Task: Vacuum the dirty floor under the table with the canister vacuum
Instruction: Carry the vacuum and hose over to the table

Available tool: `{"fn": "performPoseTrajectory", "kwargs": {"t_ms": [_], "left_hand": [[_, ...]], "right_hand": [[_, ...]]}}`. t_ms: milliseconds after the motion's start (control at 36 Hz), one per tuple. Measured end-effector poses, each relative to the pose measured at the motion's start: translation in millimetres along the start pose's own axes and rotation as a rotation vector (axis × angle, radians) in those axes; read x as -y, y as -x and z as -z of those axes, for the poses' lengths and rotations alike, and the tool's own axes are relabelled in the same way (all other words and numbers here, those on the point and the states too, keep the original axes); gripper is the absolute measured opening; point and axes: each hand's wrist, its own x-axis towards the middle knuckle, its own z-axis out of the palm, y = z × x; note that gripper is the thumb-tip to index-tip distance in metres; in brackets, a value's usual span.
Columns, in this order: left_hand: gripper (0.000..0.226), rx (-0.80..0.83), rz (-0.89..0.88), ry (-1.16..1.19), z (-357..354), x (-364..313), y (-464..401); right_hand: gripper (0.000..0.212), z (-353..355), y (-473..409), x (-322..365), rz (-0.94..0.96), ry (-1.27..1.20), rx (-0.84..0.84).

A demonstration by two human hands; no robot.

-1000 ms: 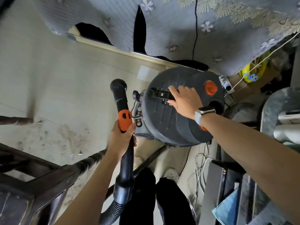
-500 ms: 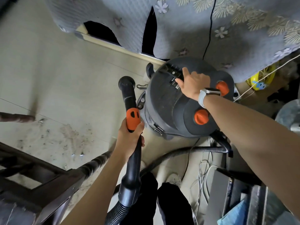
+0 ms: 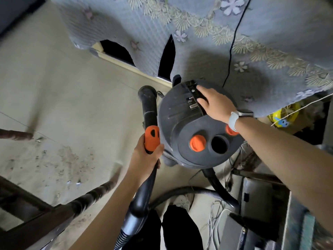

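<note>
Vacuum (image 3: pixel 194 127) at 12 o'clock from my feet | left hand (image 3: pixel 146 157) gripping wand (image 3: pixel 150 123), right hand (image 3: pixel 214 103) spread flat on its handle (image 3: pixel 193 92) | risk: hose (image 3: pixel 189 191) looped at 6 o'clock snags my feet, cord (image 3: pixel 232 51) at 1 o'clock pulls taut, canister tips | dirt (image 3: pixel 59 159) at 9 o'clock untouched

Floral grey-blue cloth (image 3: pixel 207 42) draped above, yellow toy (image 3: pixel 283 117) at right, tangled white cables (image 3: pixel 216 222) below

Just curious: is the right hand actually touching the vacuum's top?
Touching. The head view shows the right hand lying on the canister vacuum, fingers on its black top handle, no gap.
</note>
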Motion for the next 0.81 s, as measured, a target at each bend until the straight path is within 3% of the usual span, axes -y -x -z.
{"fn": "performPoseTrajectory", "kwargs": {"t_ms": [111, 167, 222, 333, 528, 806], "left_hand": [[0.045, -0.030, 0.007, -0.102, -25, 4, -11], [0.049, -0.065, 0.015, -0.125, -39, 5, -12], [0.049, -0.127, 0.023, -0.177, -54, 4, -14], [0.056, -0.223, 0.049, -0.234, -74, 3, -24], [0.051, -0.307, 0.084, -0.169, -82, 4, -34], [0.051, -0.313, 0.077, -0.205, -64, 2, -31]], "right_hand": [[0.089, 19, 0, -42, 0.500, 0.438, 0.164], [0.098, 25, -13, -52, 0.697, 0.576, 0.123], [0.092, 28, -27, -49, 0.813, 0.697, 0.111], [0.058, 23, -51, -30, 1.032, 0.714, 0.082], [0.033, 6, -66, -27, 1.108, 0.613, 0.004], [0.046, -2, -63, -22, 0.883, 0.483, -0.131]]}}
